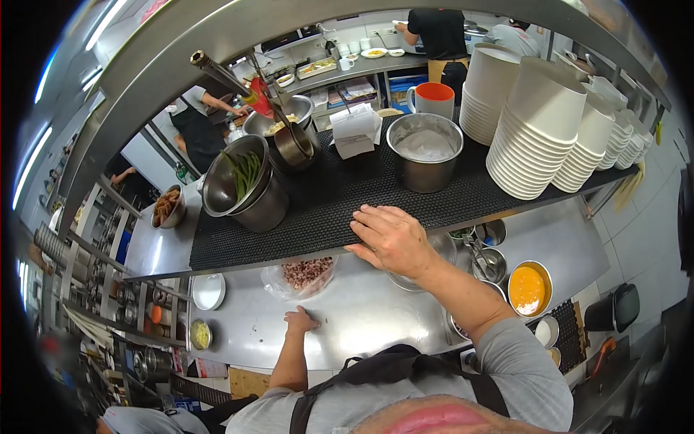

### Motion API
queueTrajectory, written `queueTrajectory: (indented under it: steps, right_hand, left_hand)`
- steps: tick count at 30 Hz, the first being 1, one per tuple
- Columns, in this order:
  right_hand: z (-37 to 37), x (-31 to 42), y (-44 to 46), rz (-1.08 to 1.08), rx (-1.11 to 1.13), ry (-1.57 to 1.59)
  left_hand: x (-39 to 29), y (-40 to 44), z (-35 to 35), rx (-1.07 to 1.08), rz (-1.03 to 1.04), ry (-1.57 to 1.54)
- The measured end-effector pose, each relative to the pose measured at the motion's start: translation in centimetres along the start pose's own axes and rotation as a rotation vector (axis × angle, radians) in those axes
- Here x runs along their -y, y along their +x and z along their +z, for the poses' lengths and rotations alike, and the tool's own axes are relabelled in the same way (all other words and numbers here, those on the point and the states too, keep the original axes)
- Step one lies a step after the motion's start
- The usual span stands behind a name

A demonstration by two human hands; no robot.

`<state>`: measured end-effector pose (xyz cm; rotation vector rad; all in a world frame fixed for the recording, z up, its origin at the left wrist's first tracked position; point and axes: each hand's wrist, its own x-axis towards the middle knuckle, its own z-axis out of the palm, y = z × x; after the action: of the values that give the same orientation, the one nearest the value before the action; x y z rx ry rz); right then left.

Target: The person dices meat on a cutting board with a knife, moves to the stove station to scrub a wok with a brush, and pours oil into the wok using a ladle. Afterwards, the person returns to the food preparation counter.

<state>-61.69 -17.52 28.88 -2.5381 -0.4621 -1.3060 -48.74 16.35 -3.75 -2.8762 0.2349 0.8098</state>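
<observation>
My right hand (391, 239) rests on the front edge of the raised shelf (340, 189), its fingers stretched over the black textured mat and nothing held in them. Down on the steel counter (347, 318), my left hand (301, 319) lies with its fingers out, among a few small dark crumbs. Just beyond it sits a clear plastic bag (273, 282) of reddish-brown mixed grains (307, 272). Partly hidden beneath my right forearm is a round clear lid or bowl (442, 249).
The shelf carries a metal bowl of green pods (246, 173), a pot of white powder (425, 145), an orange-lined mug (434, 94) and stacked white bowls (531, 137). An orange liquid container (529, 289) stands at right; a white bowl (209, 291) is left. Co-workers (437, 36) stand beyond.
</observation>
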Motion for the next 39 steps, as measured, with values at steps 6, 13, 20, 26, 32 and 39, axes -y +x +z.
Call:
queueTrajectory:
  steps: [6, 13, 20, 26, 32, 39]
  right_hand:
    - [-0.2, -0.1, -0.1, 0.001, -0.002, 0.012]
    - [-0.3, 0.5, 0.3, 0.048, 0.016, 0.016]
    - [-0.3, 2.0, 1.0, 0.093, 0.03, -0.032]
    - [0.3, 4.4, 1.3, 0.235, 0.024, -0.053]
    - [2.1, 5.6, 0.9, 0.376, -0.043, -0.101]
    - [8.7, 15.6, -2.8, 0.398, -0.163, 0.098]
  left_hand:
    - [0.0, 0.2, -0.7, 0.038, 0.012, -0.07]
    - [0.4, -0.8, -0.2, -0.032, 0.03, -0.103]
    - [1.1, -4.8, 0.5, -0.17, 0.037, -0.295]
    - [5.3, -7.1, 0.1, -0.015, 0.191, -0.259]
    - [10.1, -7.7, 4.3, -0.112, 0.368, -0.321]
    - [15.4, -12.0, 9.9, -0.357, 0.668, -0.935]
